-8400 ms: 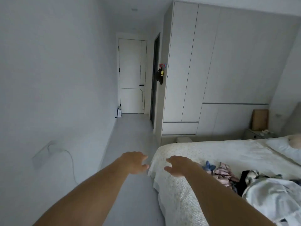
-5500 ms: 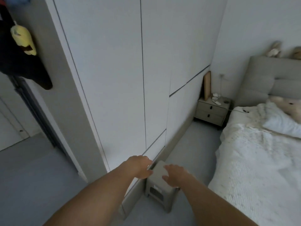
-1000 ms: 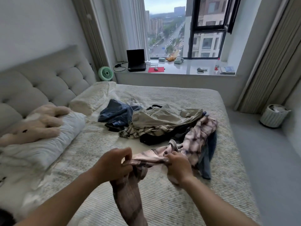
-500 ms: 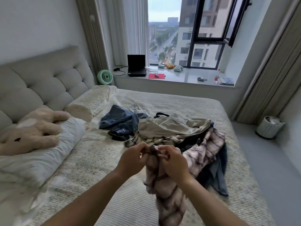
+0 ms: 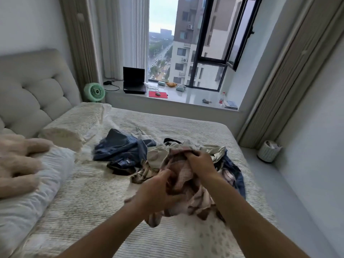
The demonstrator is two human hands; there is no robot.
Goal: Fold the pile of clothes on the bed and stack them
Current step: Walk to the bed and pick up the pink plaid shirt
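A pink and brown plaid shirt [image 5: 186,183] hangs bunched in front of me above the bed [image 5: 93,192]. My left hand [image 5: 158,190] grips its lower folds and my right hand [image 5: 201,162] grips its upper edge, higher and farther out. Behind it the pile lies in the middle of the bed: dark blue jeans [image 5: 121,148], a beige garment [image 5: 158,155] and another blue piece [image 5: 236,175] at the right.
White pillows [image 5: 37,179] and a plush toy [image 5: 16,161] lie at the left by the padded headboard [image 5: 33,94]. A window ledge [image 5: 195,97] holds a laptop [image 5: 134,81] and a green fan [image 5: 94,92]. A white bin [image 5: 268,151] stands on the floor, right.
I walked round the bed and took the plaid shirt from the pile. In the last half second my right hand rose along the cloth and my left hand dropped lower.
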